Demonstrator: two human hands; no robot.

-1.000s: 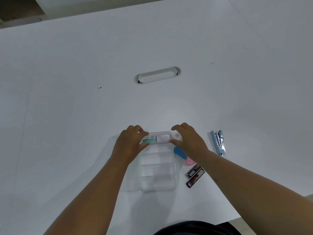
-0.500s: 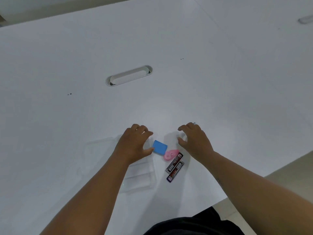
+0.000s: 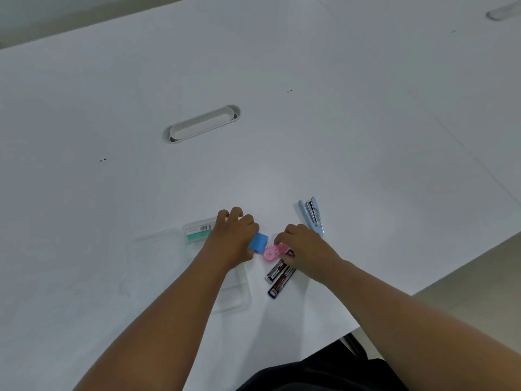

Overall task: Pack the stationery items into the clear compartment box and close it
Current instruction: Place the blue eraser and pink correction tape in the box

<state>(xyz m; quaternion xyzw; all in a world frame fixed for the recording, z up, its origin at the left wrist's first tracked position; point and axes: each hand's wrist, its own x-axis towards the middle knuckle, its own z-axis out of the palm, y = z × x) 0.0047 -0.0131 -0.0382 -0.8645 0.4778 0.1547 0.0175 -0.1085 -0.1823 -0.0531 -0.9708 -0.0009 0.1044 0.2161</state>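
Note:
The clear compartment box [image 3: 239,294] lies open on the white table, its lid [image 3: 158,249] flat to the left. A green-and-white labelled pack [image 3: 198,232] sits in its far compartment. My left hand [image 3: 234,239] rests curled on the box's far right corner, with its thumb against a blue eraser [image 3: 258,241]. My right hand [image 3: 306,249] pinches a pink correction tape [image 3: 271,253] that lies just right of the eraser. Two dark lead refill cases [image 3: 280,277] lie below the tape, partly under my right hand. A light blue stapler [image 3: 312,215] lies beyond my right hand.
A grey oval cable slot [image 3: 201,124] is set into the table [image 3: 338,136] farther back. The table's near edge runs diagonally at the lower right, close to the refill cases. Dark clothing [image 3: 310,373] shows at the bottom.
The box's lid has swung open to the left. My right hand left the box and came down onto the pink correction tape, uncovering the stapler. My left hand stays on the box.

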